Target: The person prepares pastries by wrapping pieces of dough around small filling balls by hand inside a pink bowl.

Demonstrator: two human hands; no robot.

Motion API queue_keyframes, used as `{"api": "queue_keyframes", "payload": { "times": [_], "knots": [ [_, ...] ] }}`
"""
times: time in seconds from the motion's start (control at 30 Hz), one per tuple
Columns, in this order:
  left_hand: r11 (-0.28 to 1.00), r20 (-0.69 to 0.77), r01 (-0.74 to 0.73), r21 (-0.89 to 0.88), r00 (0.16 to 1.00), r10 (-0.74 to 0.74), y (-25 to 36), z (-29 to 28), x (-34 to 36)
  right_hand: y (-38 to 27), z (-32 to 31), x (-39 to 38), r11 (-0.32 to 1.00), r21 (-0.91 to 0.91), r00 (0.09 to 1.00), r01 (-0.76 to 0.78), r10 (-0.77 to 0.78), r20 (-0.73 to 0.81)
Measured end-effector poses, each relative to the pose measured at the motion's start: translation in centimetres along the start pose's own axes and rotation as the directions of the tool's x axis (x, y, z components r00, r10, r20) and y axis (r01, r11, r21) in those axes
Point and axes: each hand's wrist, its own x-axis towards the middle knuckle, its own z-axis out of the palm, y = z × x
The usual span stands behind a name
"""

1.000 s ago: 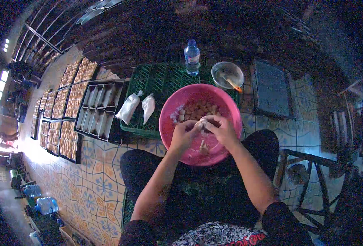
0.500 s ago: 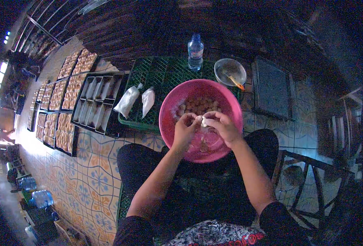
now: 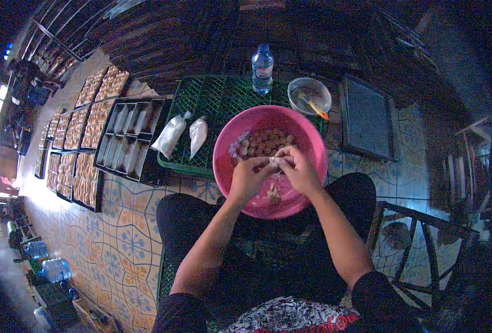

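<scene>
Over a pink basin my left hand and my right hand meet, fingertips pinched together. Between them is a small whitish piece of dough, mostly covered by the fingers. Many small brownish balls lie in the far half of the basin, some dusted with white powder. Nearer to me in the basin sits a pale, irregular lump, too grainy to name. The basin rests at my lap, between my knees.
Beyond the basin, a green plastic crate carries two bags of white powder, a water bottle and a clear bowl with an orange-tipped utensil. Left are loaf tins and trays of buns; right, a dark tray and metal frame.
My fingers have closed tighter around the dough, so less of it shows. The right fingers have drawn in and down, and the left hand has turned slightly. The view has shifted a little.
</scene>
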Motion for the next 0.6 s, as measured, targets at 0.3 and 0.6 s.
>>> {"api": "queue_keyframes", "payload": {
  "times": [0.3, 0.6],
  "knots": [
    [0.959, -0.025, 0.118, -0.256, 0.991, -0.129, -1.7, 0.4, 0.6, -4.9, 0.5, -0.5, 0.870, -0.472, 0.989, -0.144, 0.112, -0.096],
    [0.995, 0.014, 0.047, -0.086, 0.999, -0.046, -0.7, -1.1, 0.9, -3.5, -0.5, 0.0, 0.816, -0.401, 0.908, 0.417, -0.355, 0.222]
  ]
}}
